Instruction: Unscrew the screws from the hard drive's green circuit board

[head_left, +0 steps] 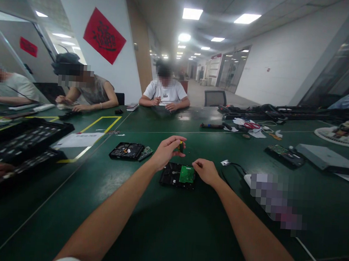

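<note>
A black hard drive (171, 174) with a green circuit board (186, 174) on its upper side lies on the green table (163, 224) in front of me. My left hand (166, 150) hovers over its far edge, fingers closed round a small yellow-and-black screwdriver (181, 146). My right hand (206, 172) rests at the drive's right edge, fingers curled in a pinch; what it holds, if anything, is too small to make out. A second black drive (126, 151) with a loose circuit board (146, 153) lies to the left.
Black trays (23, 141) of parts stand at the left, with a white sheet (79, 139) and yellow tape beside them. Tools, boards and a grey box (323, 156) crowd the right side. Three people sit at the far and left sides. A cable (234, 167) runs by my right hand.
</note>
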Action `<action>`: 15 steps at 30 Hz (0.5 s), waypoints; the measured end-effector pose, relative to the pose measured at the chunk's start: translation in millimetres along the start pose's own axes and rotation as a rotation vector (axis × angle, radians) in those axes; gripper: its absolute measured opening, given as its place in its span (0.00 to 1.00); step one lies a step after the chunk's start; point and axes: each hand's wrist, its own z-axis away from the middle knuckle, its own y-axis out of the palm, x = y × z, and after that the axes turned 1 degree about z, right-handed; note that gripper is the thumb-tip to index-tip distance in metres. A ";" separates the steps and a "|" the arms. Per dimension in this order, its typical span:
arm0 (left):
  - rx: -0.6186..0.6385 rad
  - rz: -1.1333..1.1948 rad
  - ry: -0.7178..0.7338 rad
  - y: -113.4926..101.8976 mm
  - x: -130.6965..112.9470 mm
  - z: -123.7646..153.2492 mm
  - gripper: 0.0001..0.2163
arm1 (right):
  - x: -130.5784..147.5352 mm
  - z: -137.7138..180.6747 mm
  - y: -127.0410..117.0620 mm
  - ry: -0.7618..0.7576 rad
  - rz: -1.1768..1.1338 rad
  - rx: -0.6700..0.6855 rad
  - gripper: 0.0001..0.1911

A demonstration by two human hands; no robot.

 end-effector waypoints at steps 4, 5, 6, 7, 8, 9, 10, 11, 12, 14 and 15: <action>-0.018 -0.128 0.025 0.7 -0.2 -0.2 0.16 | 0.9 -0.2 0.1 -0.001 0.018 -0.007 0.14; -0.025 -0.163 0.033 1.2 -0.4 0.0 0.16 | 1.3 -0.1 0.0 -0.004 0.023 -0.009 0.14; -0.031 -0.193 0.040 1.8 -0.6 0.3 0.15 | 1.6 -0.1 -0.2 -0.009 0.027 -0.009 0.14; -0.041 -0.217 0.045 2.4 -0.8 0.8 0.15 | 1.8 0.0 -0.5 -0.011 0.030 -0.009 0.14; -0.053 -0.231 0.048 3.0 -1.0 1.2 0.15 | 2.0 0.1 -0.7 -0.013 0.031 -0.010 0.14; -0.063 -0.236 0.050 3.6 -1.1 1.7 0.15 | 2.1 0.1 -0.9 -0.015 0.032 -0.009 0.14; -0.070 -0.231 0.052 4.1 -1.2 2.0 0.15 | 2.1 0.1 -1.0 -0.016 0.032 -0.007 0.14; -0.068 -0.216 0.054 4.5 -1.1 2.1 0.15 | 1.9 0.1 -0.9 -0.015 0.032 -0.005 0.14; -0.056 -0.196 0.056 4.6 -1.0 2.1 0.15 | 1.6 0.0 -0.6 -0.014 0.032 -0.004 0.14; -0.020 -0.159 0.061 4.3 -0.7 1.7 0.14 | 0.7 -0.2 0.4 -0.016 0.031 -0.003 0.15; -0.009 -0.149 0.064 3.8 -0.5 1.4 0.14 | 0.2 -0.4 1.0 -0.016 0.030 -0.006 0.15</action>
